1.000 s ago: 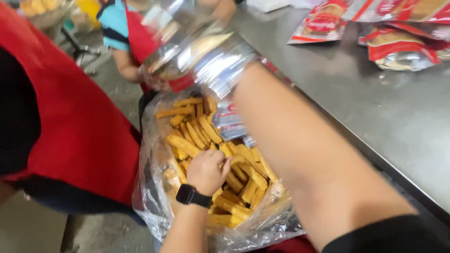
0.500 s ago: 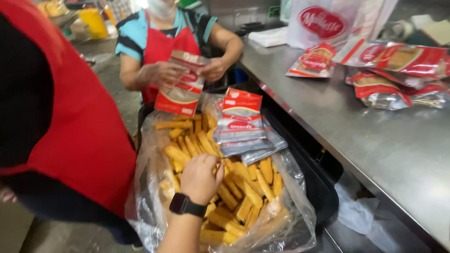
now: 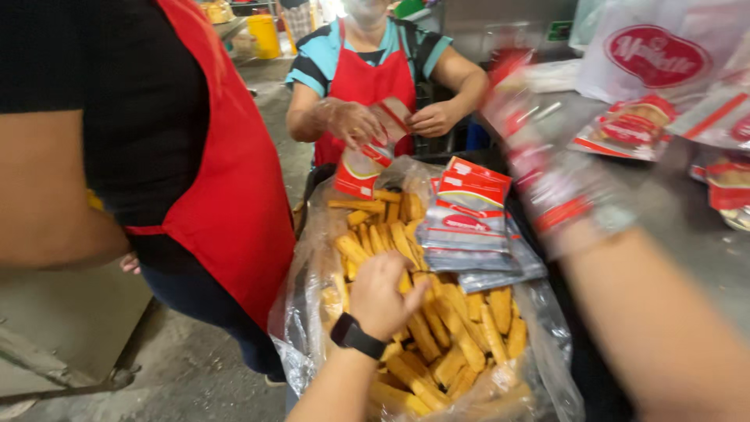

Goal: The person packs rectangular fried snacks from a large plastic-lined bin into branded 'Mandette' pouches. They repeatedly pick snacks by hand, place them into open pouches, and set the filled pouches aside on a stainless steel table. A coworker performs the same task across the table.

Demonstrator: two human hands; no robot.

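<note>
The left hand [image 3: 387,293] reaches down into a clear plastic bag [image 3: 301,312] heaped with golden fried sticks [image 3: 461,328], a black smartwatch [image 3: 355,336] on its wrist. Its fingers are curled loosely over the sticks at the middle of the heap, knuckles up; whether any stick is actually gripped beneath the palm cannot be told. Most of the loose sticks lie at three to five o'clock from this hand, touching it along the fingertips, with more at eleven and twelve o'clock towards the far rim of the bag. The right hand [image 3: 562,191] is raised at about two o'clock from the left one, heavily blurred, and appears wrapped around a red and silver packet [image 3: 539,152]; how tightly it is closed cannot be told. A stack of empty packets [image 3: 469,227] of the same kind rests on the sticks at one o'clock from the left hand, just beside it. Across the bag, at twelve o'clock, a co-worker in a red apron [image 3: 367,78] holds another packet [image 3: 367,160] in both hands. Filled packets [image 3: 625,129] lie on the grey metal table [image 3: 687,227] at the right.
</note>
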